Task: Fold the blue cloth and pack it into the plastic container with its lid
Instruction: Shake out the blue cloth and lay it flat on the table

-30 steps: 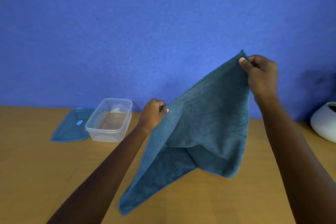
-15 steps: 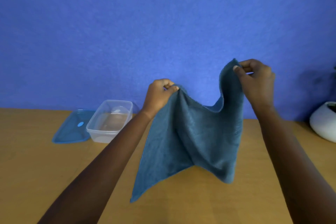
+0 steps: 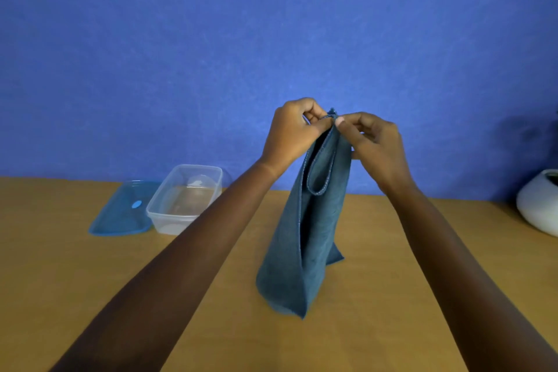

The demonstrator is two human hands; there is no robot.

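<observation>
Where the tabletop (image 3: pixel 90 296) meets the wall (image 3: pixel 181 54): a straight seam, with smooth, matte, wood-toned board below and faintly grained blue above.
Far left: the clear plastic container (image 3: pixel 169 222), rectangular with rounded corners, stands open; its translucent blue lid (image 3: pixel 120 214) lies flat just beside it.
Right edge: a rounded white pot (image 3: pixel 537 205), partly cut off.
Blue cloth (image 3: pixel 317 220): soft and napped with a stitched hem, held up mid-scene, doubled, hanging in a long narrow drape; whether its lowest corner touches the tabletop cannot be told.
Left hand (image 3: pixel 291 133): fingers curled, pinching the cloth's top corner.
Right hand (image 3: pixel 373 145): thumb and fingers pinching the same top, against the left hand.
</observation>
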